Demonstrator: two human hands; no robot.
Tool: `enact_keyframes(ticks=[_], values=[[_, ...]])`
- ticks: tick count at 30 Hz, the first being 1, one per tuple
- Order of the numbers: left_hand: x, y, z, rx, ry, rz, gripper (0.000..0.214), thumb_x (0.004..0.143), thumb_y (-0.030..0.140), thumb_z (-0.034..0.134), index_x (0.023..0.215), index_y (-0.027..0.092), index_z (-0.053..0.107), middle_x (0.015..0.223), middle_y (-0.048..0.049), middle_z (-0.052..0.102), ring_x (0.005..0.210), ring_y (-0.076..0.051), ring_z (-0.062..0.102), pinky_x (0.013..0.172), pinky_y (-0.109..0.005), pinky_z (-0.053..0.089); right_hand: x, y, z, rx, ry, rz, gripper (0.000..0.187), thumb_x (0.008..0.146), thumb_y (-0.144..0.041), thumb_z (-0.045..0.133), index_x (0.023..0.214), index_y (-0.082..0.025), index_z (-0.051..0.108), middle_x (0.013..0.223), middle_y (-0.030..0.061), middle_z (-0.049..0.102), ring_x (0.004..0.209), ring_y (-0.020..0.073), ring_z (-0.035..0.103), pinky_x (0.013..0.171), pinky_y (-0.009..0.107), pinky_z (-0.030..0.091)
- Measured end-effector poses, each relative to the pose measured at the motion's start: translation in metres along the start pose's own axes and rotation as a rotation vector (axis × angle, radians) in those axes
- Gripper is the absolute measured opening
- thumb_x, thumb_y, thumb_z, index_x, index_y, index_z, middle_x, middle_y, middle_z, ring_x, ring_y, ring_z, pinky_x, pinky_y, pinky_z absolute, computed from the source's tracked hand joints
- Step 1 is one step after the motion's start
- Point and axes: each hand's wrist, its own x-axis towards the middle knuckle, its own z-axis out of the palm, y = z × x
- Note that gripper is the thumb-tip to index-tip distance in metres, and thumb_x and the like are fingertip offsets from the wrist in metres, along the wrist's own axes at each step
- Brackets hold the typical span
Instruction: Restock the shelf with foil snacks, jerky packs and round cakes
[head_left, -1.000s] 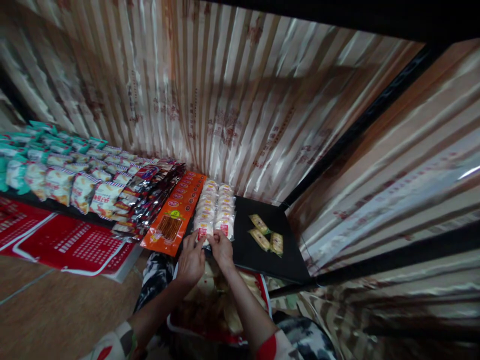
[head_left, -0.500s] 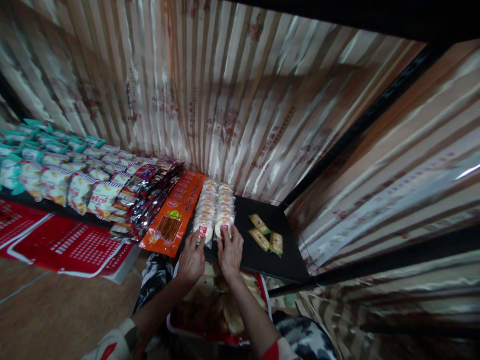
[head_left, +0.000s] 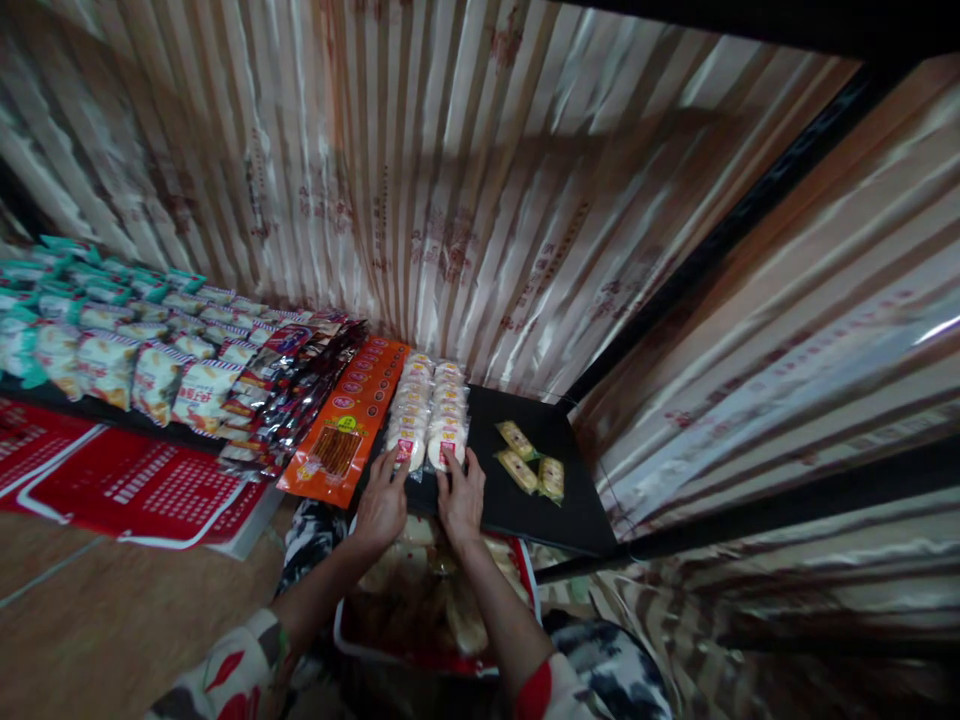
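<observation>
Two rows of small white snack packets (head_left: pixel 429 408) with red labels lie on a low black shelf (head_left: pixel 525 500). My left hand (head_left: pixel 381 502) rests with spread fingers against the near end of the left row. My right hand (head_left: pixel 460 495) lies flat, fingers stretched, against the near end of the right row. Neither hand grips a packet. Below my wrists sits a red-rimmed basket (head_left: pixel 435 610) holding more packets.
Three yellow packets (head_left: pixel 529 468) lie loose on the shelf to the right. Left of the white rows are orange packs (head_left: pixel 352 420), dark red packs (head_left: pixel 292 385) and green-and-white bags (head_left: pixel 112 340). Red baskets (head_left: pixel 142 490) lie on the wooden floor. Striped curtain walls close in behind and right.
My right hand has gone from pinching at the left row's front packet to lying flat against the right row. My left hand stayed at the left row.
</observation>
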Motion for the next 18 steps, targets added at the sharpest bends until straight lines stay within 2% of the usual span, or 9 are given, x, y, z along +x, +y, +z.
enact_keyframes(ticks=[3, 6, 8, 10, 12, 15, 18], values=[[-0.003, -0.002, 0.000, -0.016, 0.025, 0.019, 0.051, 0.076, 0.002, 0.039, 0.125, 0.009, 0.046, 0.134, -0.0163, 0.040, 0.126, -0.027, 0.033, 0.103, -0.045, 0.038, -0.011, 0.000, -0.009, 0.077, 0.027, -0.066, 0.037, 0.087, -0.019, 0.039, 0.120, -0.025, 0.056, 0.133, 0.0116, 0.037, 0.118, 0.0258, 0.038, 0.089, 0.043, 0.043], [-0.011, -0.001, -0.005, -0.028, 0.083, 0.046, 0.044, 0.077, 0.003, 0.038, 0.119, 0.009, 0.051, 0.132, -0.0162, 0.042, 0.126, -0.027, 0.034, 0.103, -0.044, 0.038, -0.036, 0.001, -0.019, 0.148, 0.022, -0.162, 0.035, 0.087, -0.017, 0.038, 0.114, -0.022, 0.058, 0.121, 0.0123, 0.049, 0.111, 0.0229, 0.046, 0.087, 0.041, 0.045], [-0.022, 0.003, -0.007, -0.064, 0.087, 0.076, 0.037, 0.079, 0.004, 0.037, 0.109, 0.012, 0.057, 0.121, -0.0141, 0.051, 0.118, -0.024, 0.042, 0.099, -0.041, 0.042, -0.058, 0.004, -0.023, 0.182, -0.018, -0.226, 0.031, 0.086, -0.014, 0.038, 0.107, -0.019, 0.060, 0.109, 0.0112, 0.057, 0.102, 0.0205, 0.052, 0.086, 0.038, 0.046], [-0.036, 0.009, -0.005, -0.116, 0.023, 0.118, 0.031, 0.080, 0.005, 0.036, 0.097, 0.014, 0.061, 0.103, -0.0104, 0.059, 0.103, -0.021, 0.052, 0.090, -0.036, 0.047, -0.078, 0.008, -0.023, 0.187, -0.098, -0.274, 0.029, 0.086, -0.011, 0.037, 0.098, -0.018, 0.062, 0.095, 0.0085, 0.062, 0.091, 0.0179, 0.056, 0.082, 0.034, 0.047], [-0.053, 0.015, 0.002, -0.135, -0.104, 0.147, 0.030, 0.080, 0.006, 0.036, 0.090, 0.017, 0.062, 0.095, -0.0081, 0.062, 0.093, -0.018, 0.057, 0.083, -0.032, 0.050, -0.094, 0.013, -0.019, 0.139, -0.193, -0.251, 0.029, 0.085, -0.010, 0.037, 0.092, -0.018, 0.063, 0.087, 0.0065, 0.064, 0.085, 0.0169, 0.057, 0.080, 0.032, 0.047], [-0.075, 0.018, 0.019, -0.053, -0.288, 0.068, 0.030, 0.080, 0.008, 0.040, 0.096, 0.017, 0.063, 0.118, -0.0118, 0.058, 0.109, -0.022, 0.054, 0.089, -0.034, 0.048, -0.104, 0.021, -0.012, -0.005, -0.322, -0.099, 0.027, 0.081, -0.009, 0.043, 0.088, -0.018, 0.067, 0.101, 0.0095, 0.065, 0.096, 0.0188, 0.058, 0.086, 0.033, 0.046], [-0.088, 0.013, 0.036, 0.051, -0.366, -0.085, 0.034, 0.077, 0.010, 0.046, 0.108, 0.012, 0.061, 0.134, -0.0170, 0.047, 0.125, -0.029, 0.042, 0.098, -0.040, 0.042, -0.104, 0.027, -0.004, -0.093, -0.466, -0.042, 0.026, 0.077, -0.007, 0.047, 0.081, -0.018, 0.071, 0.120, 0.0114, 0.060, 0.114, 0.0225, 0.052, 0.095, 0.036, 0.042]])
